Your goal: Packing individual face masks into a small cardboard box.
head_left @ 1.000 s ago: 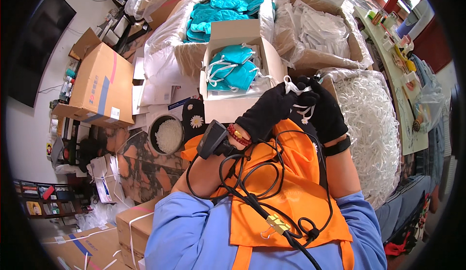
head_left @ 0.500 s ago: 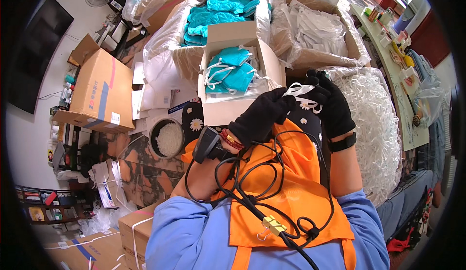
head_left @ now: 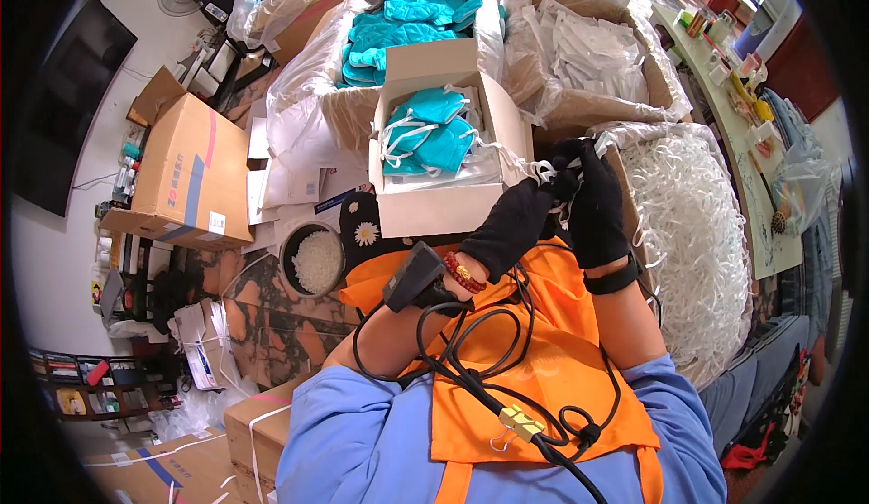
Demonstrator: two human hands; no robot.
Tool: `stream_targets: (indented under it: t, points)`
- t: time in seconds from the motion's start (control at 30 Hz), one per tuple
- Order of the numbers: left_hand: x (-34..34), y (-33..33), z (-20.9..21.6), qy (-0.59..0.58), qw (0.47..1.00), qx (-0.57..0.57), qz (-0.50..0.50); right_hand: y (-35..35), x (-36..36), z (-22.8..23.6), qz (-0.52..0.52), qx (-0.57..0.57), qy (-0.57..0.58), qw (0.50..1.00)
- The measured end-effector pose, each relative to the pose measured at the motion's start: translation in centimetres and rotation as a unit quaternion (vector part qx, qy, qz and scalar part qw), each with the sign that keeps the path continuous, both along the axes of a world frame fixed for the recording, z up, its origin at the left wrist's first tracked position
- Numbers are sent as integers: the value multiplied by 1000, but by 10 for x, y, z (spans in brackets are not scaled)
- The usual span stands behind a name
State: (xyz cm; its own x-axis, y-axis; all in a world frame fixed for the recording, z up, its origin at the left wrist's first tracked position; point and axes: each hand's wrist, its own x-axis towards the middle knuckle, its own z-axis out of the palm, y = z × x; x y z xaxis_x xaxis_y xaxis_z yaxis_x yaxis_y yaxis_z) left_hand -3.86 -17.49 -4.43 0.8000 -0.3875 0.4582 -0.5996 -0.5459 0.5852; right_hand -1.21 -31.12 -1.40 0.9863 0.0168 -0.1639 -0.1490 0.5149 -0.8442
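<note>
My left hand (head_left: pixel 503 237), in a black glove, is closed at the right side of an open white box (head_left: pixel 434 218). Fingers of my right hand (head_left: pixel 594 214), gloved in black too, press together against it. A thin white strap (head_left: pixel 540 170) is pinched between the two hands, its looped part showing at the fingertips; the rest is hidden by the gloves. Teal face masks (head_left: pixel 425 137) with white straps lie in the white box. Close to my right hand stands a lined carton filled with loose white straps (head_left: pixel 692 214).
Behind the white box are a lined carton of teal masks (head_left: pixel 412 28) and a carton of clear packets (head_left: pixel 584 51). A bowl of white bits (head_left: pixel 317 260) sits left of my lap. Black cables (head_left: pixel 471 377) hang over my orange apron (head_left: pixel 543 359). A closed-in carton (head_left: pixel 186 173) stands left.
Both hands have drawn closer together; the right has moved left and the left slightly right. The strap's wide loop has become a small bunch at the fingertips.
</note>
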Motion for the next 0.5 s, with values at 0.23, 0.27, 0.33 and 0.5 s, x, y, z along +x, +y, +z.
stream_targets:
  t: [0.23,0.27,0.33,0.5]
  points:
    - [-3,-16,-15,24,999,-14,36,10,5,-1,-53,-59,-28,996]
    - [-3,-17,-20,-4,999,36,23,9,6,-2,-66,-56,-27,996]
    - [-3,-18,-27,-62,989,136,0,5,3,-3,-57,-74,-26,995]
    - [-7,-12,-19,-22,996,78,-39,-2,8,-6,-51,-43,2,998]
